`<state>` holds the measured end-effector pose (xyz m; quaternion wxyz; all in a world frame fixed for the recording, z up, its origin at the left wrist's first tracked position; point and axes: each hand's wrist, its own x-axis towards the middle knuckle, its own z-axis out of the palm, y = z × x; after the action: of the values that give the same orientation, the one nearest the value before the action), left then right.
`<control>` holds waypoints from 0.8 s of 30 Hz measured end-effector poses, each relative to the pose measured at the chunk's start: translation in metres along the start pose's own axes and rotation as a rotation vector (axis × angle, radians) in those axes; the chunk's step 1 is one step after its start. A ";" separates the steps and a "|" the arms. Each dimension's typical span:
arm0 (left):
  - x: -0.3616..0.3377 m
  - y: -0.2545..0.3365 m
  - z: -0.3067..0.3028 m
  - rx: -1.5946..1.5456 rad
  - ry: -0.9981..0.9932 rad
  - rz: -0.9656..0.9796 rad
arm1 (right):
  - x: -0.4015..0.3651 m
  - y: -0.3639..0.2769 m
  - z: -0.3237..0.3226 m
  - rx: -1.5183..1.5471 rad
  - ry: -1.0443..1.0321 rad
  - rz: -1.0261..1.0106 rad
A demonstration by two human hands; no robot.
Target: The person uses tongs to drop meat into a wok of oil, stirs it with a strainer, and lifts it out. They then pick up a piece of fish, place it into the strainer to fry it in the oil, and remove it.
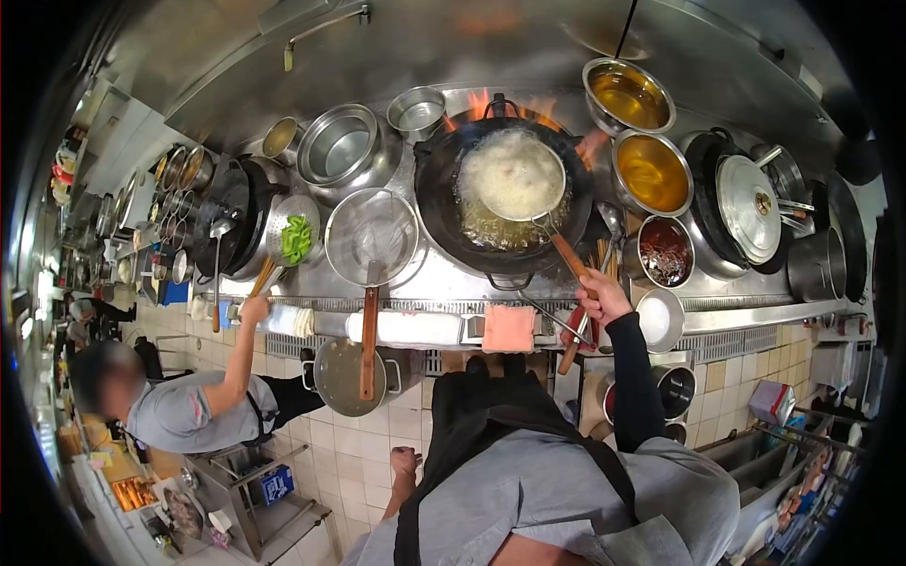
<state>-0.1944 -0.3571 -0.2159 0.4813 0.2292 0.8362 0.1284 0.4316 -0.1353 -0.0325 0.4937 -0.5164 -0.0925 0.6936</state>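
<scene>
My right hand [605, 295] is closed around the wooden handle [570, 254] of a round strainer. The strainer's head [515, 175] rests in the black wok [440, 212], where bubbling oil [514, 224] and pale foam cover whatever is inside it. Flames rise behind the wok. My left hand [406, 460] hangs low by my side over the tiled floor, its fingers curled and nothing visible in them. A second mesh strainer [372, 236] with a wooden handle lies left of the wok.
Right of the wok are two bowls of yellow oil [630, 98] and a pot of dark red sauce [665, 253]. On the left, a co-worker [193, 410] holds a perforated ladle [298, 213] with green vegetable pieces. A large pot [350, 382] stands below the counter edge.
</scene>
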 end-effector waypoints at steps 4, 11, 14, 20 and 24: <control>-0.006 -0.004 0.004 -0.095 0.013 0.011 | 0.016 -0.011 0.005 -0.075 -0.051 0.014; 0.012 0.019 0.004 -0.323 -0.056 -0.058 | 0.015 0.011 0.033 -0.113 -0.092 0.037; 0.020 0.031 0.004 -0.328 -0.072 -0.050 | 0.007 0.031 0.040 -0.151 -0.065 0.006; 0.039 0.058 -0.020 0.000 -0.177 0.099 | -0.007 0.051 0.064 -0.001 -0.045 0.043; 0.077 0.053 -0.043 -0.050 -0.215 0.103 | -0.027 0.067 0.074 0.126 -0.089 -0.032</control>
<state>-0.2511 -0.2718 -0.2285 0.5665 0.2723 0.7634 0.1485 0.3314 -0.1612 -0.0252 0.5318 -0.4513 -0.0788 0.7122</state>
